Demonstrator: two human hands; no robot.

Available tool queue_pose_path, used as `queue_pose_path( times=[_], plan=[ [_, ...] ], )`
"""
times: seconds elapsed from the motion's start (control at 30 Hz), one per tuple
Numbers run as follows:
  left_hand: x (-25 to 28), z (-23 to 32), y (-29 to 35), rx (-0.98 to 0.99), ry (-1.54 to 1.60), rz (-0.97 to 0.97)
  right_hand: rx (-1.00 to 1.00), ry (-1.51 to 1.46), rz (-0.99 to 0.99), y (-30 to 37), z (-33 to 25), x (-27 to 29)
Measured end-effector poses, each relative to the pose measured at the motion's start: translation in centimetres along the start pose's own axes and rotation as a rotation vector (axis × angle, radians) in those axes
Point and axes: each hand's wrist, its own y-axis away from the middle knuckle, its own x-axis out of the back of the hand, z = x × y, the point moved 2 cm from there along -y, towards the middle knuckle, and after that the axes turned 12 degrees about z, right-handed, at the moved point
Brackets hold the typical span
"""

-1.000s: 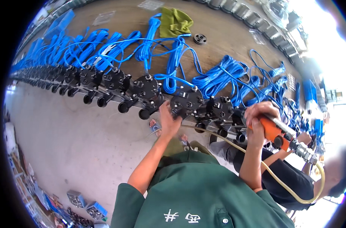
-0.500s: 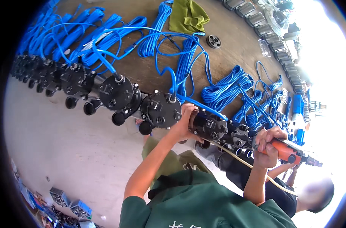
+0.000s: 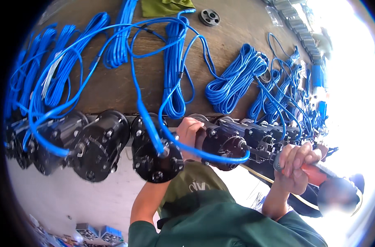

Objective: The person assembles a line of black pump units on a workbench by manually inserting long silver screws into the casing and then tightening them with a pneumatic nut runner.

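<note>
My left hand (image 3: pixel 189 136) is closed around the side of a black cylindrical housing (image 3: pixel 223 144), which has a round bolted end cap. A thick blue cable (image 3: pixel 204 154) runs into that cap. To the right, my right hand (image 3: pixel 296 164) grips an orange power screwdriver (image 3: pixel 314 173). Its grey front end points left toward the housing's cap, and I cannot make out whether its tip touches a screw. Just left of my left hand stands another black housing (image 3: pixel 157 162) with a blue cable in its cap.
More black housings (image 3: pixel 101 148) line the bench edge on both sides. Coiled blue cables (image 3: pixel 236 78) lie across the brown bench (image 3: pixel 125 88). A black wheel-like part (image 3: pixel 209 17) and a green cloth (image 3: pixel 164 7) lie farther back. Another person (image 3: pixel 339 193) is at the right. Bins (image 3: pixel 111 234) stand on the floor.
The view has shifted, and the housings now show more of their long sides. Both hands keep their grips. The screwdriver's rear end is now hidden behind the blurred area at the right.
</note>
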Motion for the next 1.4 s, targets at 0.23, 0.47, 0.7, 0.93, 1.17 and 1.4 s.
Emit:
queue_pose_path(
  times=[0.23, 0.47, 0.7, 0.93, 1.17, 1.4],
  plan=[
    [-0.4, -0.8, -0.1, -0.030, -0.021, -0.001, -0.038, 0.008, 0.037, -0.3, -0.2, 0.9],
    [-0.6, -1.1, -0.5, -0.004, -0.090, -0.031, -0.003, 0.133, 0.090, -2.4, 6.9, -0.2],
    [-0.8, -1.5, 0.4, -0.041, -0.074, -0.012, 0.073, 0.007, -0.073, -0.3, 2.6, 1.8],
    [-1.1, 3.3, 5.2, 0.171, -0.138, 0.230, 0.219, 0.042, 0.091, 2.5, -3.3, 2.7],
    [-5.2, 8.6, 12.4, 0.356, -0.441, -0.024, 0.288, 0.102, 0.124, 6.1, -10.4, 5.8],
    [-8.9, 4.6, 11.9, 0.289, -0.536, 0.132, 0.248, -0.071, -0.042, 8.8, -9.9, 7.1]
  ],
)
